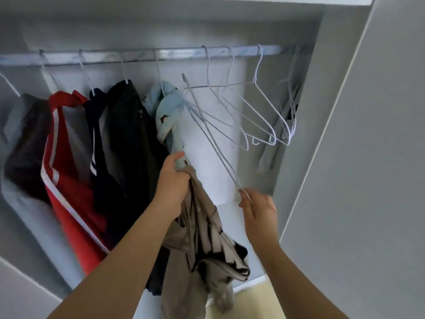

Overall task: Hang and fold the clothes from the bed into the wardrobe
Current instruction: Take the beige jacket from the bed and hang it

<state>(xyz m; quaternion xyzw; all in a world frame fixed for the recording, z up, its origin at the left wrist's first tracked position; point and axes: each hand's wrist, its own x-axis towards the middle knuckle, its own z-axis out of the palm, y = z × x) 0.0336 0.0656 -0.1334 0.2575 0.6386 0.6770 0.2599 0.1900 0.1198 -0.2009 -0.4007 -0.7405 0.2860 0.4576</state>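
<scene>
My left hand [173, 178] grips the top of a grey-beige garment [202, 240] that hangs down in front of the open wardrobe. My right hand [257, 207] pinches the lower end of a white wire hanger [207, 132], which slants up and to the left, off the rail. The wardrobe rail [142, 56] runs across the top. On it hang a grey, a red [69, 180], a navy, a black [128, 134] and a light blue garment [167, 116]. The light blue one hangs just above my left hand.
Several empty white wire hangers [257, 111] hang on the right half of the rail. The wardrobe's grey side wall and open door [358, 157] stand close on the right. A grey panel edge [27, 295] shows at the lower left, and cream floor [253, 302] below.
</scene>
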